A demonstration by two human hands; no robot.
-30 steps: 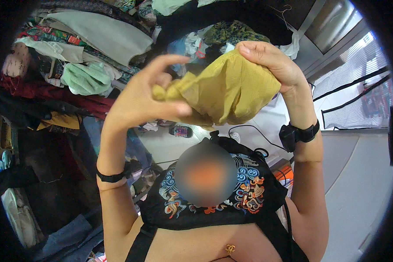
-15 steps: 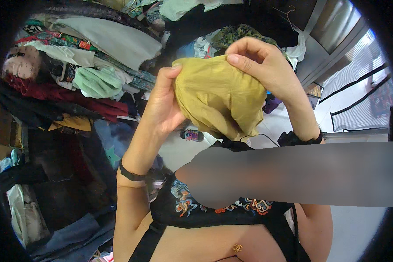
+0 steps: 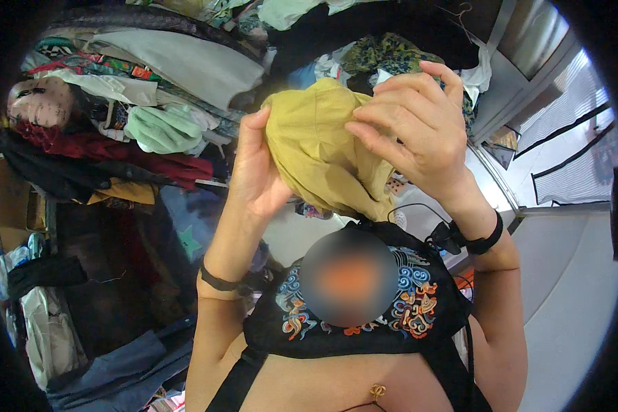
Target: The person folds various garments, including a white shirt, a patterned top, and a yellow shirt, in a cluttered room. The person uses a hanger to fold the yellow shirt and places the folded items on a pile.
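A mustard-yellow piece of cloth, rounded and seamed like the crown of a soft hat, hangs in front of my chest. My left hand grips its left edge, the thumb along the upper rim and the fingers behind, partly hidden. My right hand is at the cloth's right side with fingers curved and apart; thumb and forefinger tips are right by the surface, and whether they touch it I cannot tell. Folds sag toward the cloth's lower right end.
Piled clothes lie on the left, with a grey garment, a mint-green cloth and a dark red one. Dark denim lies at lower left. At far right stands a metal-framed door; a wire hanger is at the back.
My right hand has let go of the cloth's upper edge and its fingers have spread. The cloth has turned and its top bulges up more. My left hand keeps its grip.
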